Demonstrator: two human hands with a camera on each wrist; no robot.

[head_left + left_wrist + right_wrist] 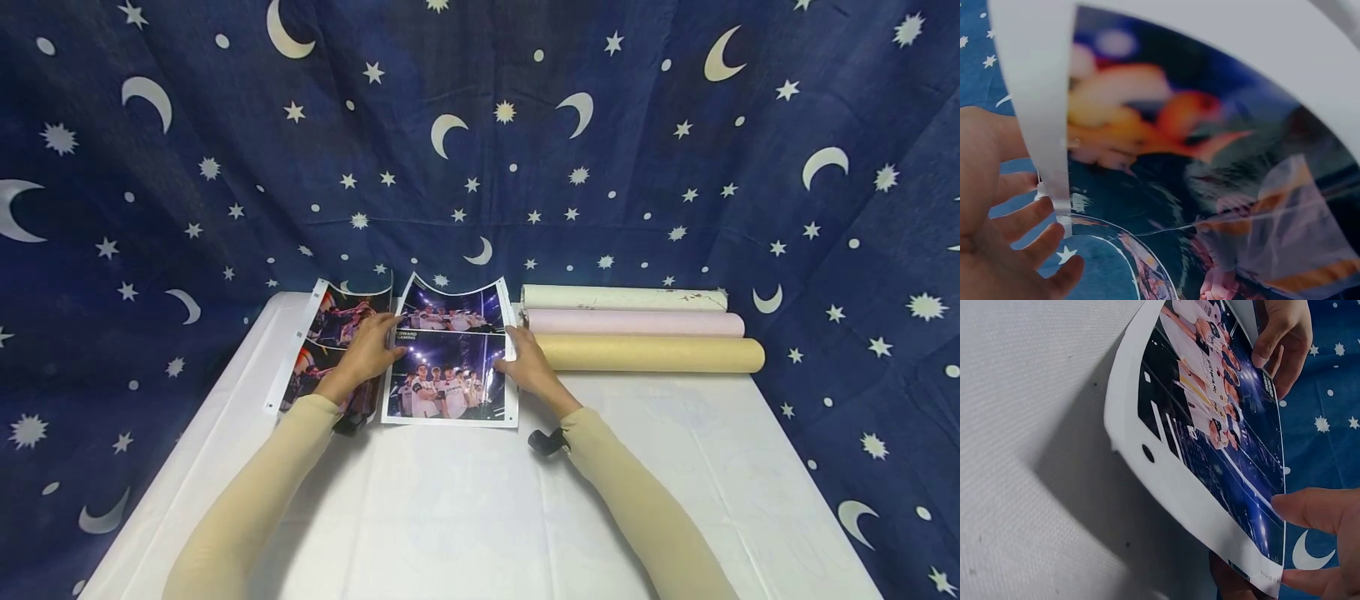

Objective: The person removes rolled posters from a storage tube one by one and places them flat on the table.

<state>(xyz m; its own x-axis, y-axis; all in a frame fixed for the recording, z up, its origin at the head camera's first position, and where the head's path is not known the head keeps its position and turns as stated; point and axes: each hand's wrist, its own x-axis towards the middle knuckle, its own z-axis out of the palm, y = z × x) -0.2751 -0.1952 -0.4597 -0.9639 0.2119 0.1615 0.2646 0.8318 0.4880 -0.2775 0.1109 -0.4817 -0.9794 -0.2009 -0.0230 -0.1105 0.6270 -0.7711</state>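
Both hands hold a glossy photo sheet (450,375) with a white border, printed with two pictures of a group in white shirts under purple stage light. My left hand (366,348) pinches its left edge, thumb on the printed face and fingers behind. At the right edge my right hand (531,367) grips it the same way. In the right wrist view the sheet bows, its lower corner casting a shadow on the white cloth. A second photo sheet (306,367), with orange and dark pictures, lies to the left, partly hidden by the left hand and forearm.
Three rolls lie side by side at the back right: a white patterned roll (622,297), a pink roll (637,323) and a yellow roll (652,354). White cloth covers the table (450,517). A dark blue curtain (480,167) with moons and stars hangs behind and beside it.
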